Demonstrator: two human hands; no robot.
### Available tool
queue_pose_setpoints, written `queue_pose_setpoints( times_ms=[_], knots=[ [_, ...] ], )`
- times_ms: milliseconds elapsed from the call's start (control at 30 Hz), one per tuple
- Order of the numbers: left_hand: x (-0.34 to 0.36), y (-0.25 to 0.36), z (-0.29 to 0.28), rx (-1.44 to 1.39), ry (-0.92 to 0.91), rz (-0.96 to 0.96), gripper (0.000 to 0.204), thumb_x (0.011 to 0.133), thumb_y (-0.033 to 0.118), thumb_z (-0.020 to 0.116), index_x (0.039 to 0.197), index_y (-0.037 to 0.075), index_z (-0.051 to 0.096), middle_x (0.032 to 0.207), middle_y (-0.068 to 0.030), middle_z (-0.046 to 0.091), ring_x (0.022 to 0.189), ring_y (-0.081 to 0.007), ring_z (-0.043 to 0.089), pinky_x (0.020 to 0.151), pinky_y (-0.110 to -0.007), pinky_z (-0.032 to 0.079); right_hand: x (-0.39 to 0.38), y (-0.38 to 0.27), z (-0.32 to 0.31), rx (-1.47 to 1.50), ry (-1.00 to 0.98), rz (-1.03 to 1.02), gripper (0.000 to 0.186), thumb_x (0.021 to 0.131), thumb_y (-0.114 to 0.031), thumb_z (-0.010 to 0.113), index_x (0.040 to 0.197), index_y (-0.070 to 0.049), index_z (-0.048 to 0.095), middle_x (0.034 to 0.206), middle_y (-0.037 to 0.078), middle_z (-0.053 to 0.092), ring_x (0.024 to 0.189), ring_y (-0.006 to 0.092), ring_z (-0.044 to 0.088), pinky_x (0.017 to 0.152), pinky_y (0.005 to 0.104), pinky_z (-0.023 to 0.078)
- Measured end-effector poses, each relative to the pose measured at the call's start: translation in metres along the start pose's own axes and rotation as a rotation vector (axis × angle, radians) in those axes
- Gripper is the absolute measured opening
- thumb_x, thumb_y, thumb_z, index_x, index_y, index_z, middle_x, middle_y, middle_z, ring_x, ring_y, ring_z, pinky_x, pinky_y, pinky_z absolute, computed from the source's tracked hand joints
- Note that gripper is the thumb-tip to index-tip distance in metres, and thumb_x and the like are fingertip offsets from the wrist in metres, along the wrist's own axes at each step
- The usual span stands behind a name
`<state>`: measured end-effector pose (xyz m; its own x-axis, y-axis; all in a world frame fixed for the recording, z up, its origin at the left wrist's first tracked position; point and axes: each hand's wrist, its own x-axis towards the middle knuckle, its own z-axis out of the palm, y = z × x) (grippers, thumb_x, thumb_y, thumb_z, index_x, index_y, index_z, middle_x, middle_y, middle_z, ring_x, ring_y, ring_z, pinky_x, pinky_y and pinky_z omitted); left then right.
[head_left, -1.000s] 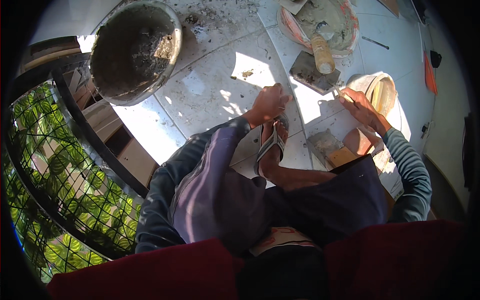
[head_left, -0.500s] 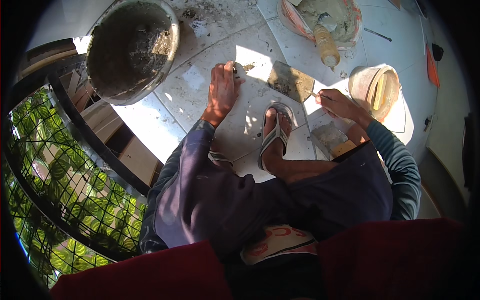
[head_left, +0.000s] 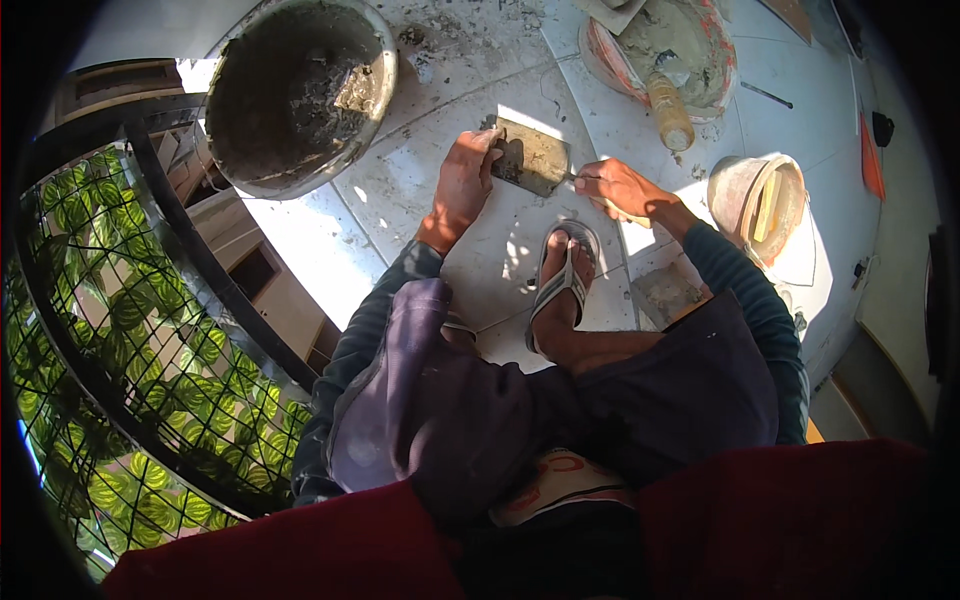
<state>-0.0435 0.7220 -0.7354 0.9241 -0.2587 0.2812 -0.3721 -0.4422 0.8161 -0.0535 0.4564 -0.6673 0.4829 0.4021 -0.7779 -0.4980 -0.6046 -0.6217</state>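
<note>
My right hand (head_left: 622,188) is closed round the handle of a flat rectangular trowel (head_left: 540,158). The blade lies low over the white tiles, with dark wet bits of mortar on its left part. Against the blade's left end is my left hand (head_left: 463,185), its fingers curled together. Whatever those fingers pinch, if anything, is hidden. Just below the blade stands my sandalled foot (head_left: 566,275). A second mortar-smeared flat tool (head_left: 665,294) lies to the right of that foot, partly covered by my leg.
A large mortar-caked basin (head_left: 300,100) stands at the far left. At the far right is a red-rimmed tub (head_left: 715,95) of grey mortar with a wooden-handled tool (head_left: 668,112). A pale bucket (head_left: 740,200) stands nearer. Black metal mesh (head_left: 150,350) borders the left side.
The trowel in my right hand has moved left across the tiles, up to my left hand. The whole view has also shifted slightly.
</note>
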Motion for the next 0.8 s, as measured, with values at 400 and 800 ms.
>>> queue_pose_setpoints(
  times_ms=[400,800],
  knots=[
    [-0.049,-0.026,-0.096,0.150,0.391,-0.434,0.023,0.077,-0.007,0.060,0.098,0.000,0.057,0.086,-0.0100,0.057,0.066,-0.0203,0.050,0.061,-0.034,0.044,-0.033,-0.147,0.052,0.101,0.314,-0.339,0.030,0.092,-0.029,0.061,0.094,0.001,0.059,0.066,0.011,0.060,0.055,0.0189,0.059,0.052,0.0315,0.045],
    [-0.040,-0.034,-0.183,-0.592,0.923,-0.813,0.054,0.096,0.051,0.041,0.128,0.008,0.043,0.115,-0.0144,0.056,0.108,-0.0227,0.055,0.087,-0.042,0.048,-0.026,-0.115,0.041,0.088,0.419,-0.258,0.034,0.092,-0.026,0.056,0.101,0.007,0.058,0.071,0.016,0.063,0.056,0.0218,0.059,0.053,0.0353,0.046]
  ],
)
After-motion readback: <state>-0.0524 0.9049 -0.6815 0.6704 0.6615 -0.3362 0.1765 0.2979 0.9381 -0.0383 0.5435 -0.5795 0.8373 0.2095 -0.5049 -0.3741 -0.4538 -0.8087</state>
